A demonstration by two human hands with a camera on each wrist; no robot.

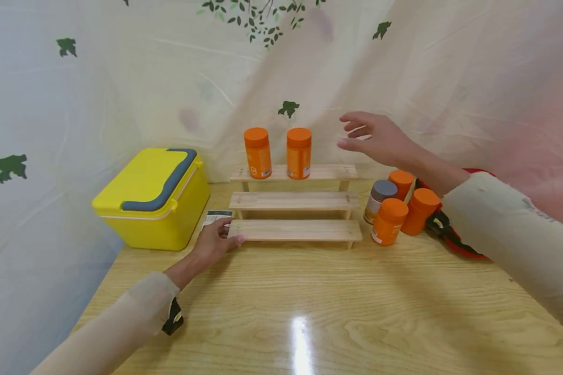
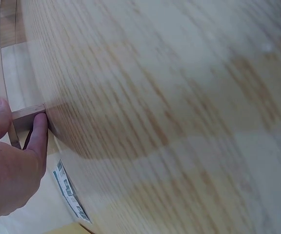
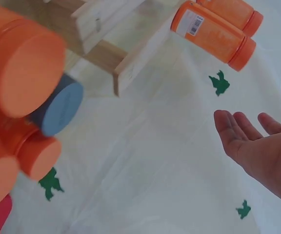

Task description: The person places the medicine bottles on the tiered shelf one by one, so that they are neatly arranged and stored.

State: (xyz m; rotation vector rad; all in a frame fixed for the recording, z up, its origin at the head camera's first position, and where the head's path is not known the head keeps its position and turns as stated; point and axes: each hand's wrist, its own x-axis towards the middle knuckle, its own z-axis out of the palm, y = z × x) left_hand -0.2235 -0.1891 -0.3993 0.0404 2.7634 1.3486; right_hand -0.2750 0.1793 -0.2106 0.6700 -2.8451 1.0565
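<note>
A three-step wooden shelf rack (image 1: pixel 294 229) stands on the table. My left hand (image 1: pixel 213 242) grips the left end of its lowest step; up close, in the left wrist view, the thumb and a finger (image 2: pixel 40 134) lie against the rack's end piece (image 2: pixel 29 111). On the top step two orange bottles (image 1: pixel 258 153) stand upright side by side. To the right of them my right hand (image 1: pixel 377 136) hovers in the air, fingers loosely bent and holding nothing. Below it, several orange bottles (image 1: pixel 389 223) and one grey-capped bottle (image 1: pixel 374 203) stand grouped beside the rack.
A yellow cooler box (image 1: pixel 155 198) with a grey handle sits left of the rack. Between them lies a small printed packet (image 1: pixel 217 215). Behind the right forearm is a red and black item (image 1: pixel 455 242), partly hidden. A leaf-patterned cloth (image 1: pixel 169 78) hangs behind the table (image 1: pixel 272 291).
</note>
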